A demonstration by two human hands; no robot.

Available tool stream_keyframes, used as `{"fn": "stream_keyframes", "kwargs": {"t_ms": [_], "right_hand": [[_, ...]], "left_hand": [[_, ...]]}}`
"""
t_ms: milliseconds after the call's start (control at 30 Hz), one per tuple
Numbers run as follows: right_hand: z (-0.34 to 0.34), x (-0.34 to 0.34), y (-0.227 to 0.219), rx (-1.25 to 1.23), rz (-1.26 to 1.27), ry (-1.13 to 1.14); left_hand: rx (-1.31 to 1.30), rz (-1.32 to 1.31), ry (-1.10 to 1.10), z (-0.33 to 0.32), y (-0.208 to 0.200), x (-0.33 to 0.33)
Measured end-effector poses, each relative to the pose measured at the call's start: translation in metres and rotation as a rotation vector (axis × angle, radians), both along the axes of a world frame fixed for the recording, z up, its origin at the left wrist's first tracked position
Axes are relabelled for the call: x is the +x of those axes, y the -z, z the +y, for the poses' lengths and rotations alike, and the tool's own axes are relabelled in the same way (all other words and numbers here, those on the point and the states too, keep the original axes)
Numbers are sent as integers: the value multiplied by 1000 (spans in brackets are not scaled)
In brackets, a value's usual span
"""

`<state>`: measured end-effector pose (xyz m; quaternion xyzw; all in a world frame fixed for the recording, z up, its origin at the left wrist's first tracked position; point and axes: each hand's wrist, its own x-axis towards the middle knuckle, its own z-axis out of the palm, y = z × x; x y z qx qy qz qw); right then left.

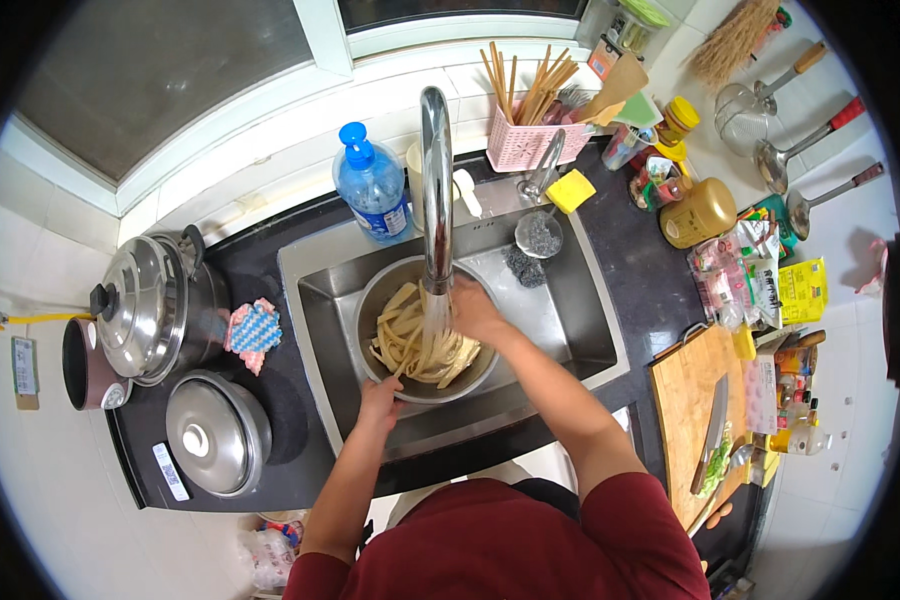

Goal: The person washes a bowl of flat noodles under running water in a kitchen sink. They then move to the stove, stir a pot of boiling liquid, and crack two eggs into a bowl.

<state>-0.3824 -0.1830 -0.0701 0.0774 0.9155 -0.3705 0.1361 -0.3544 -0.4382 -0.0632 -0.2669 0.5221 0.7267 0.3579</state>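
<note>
Metal bowl of pale yellow strips inside the steel sink, toward its near left corner, right under the tall tap with water running onto the strips; left hand on the bowl's near rim, fingers curled over the edge and gripping it; right hand down in the bowl at its far right side, fingers partly bent among the strips, exact grip impossible to tell; blue-capped bottle at the sink's far left corner; pink chopstick basket behind the far edge; steel pots along the counter's left edge; chopping board with cleaver at the right edge.
</note>
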Motion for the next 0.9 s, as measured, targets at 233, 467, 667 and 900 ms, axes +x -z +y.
{"fn": "stream_keyframes", "kwargs": {"t_ms": [233,467,667,900], "right_hand": [[35,-32,-47,362,374,269],[42,-47,-21,465,407,293],[6,-13,-43,157,333,275],[-66,-6,-13,219,-141,324]], "left_hand": [[-162,-7,28,-5,10,-3],[-135,39,22,4,0,-6],[-143,99,57,8,-2,-7],[-183,80,72,24,-23,8]]}}
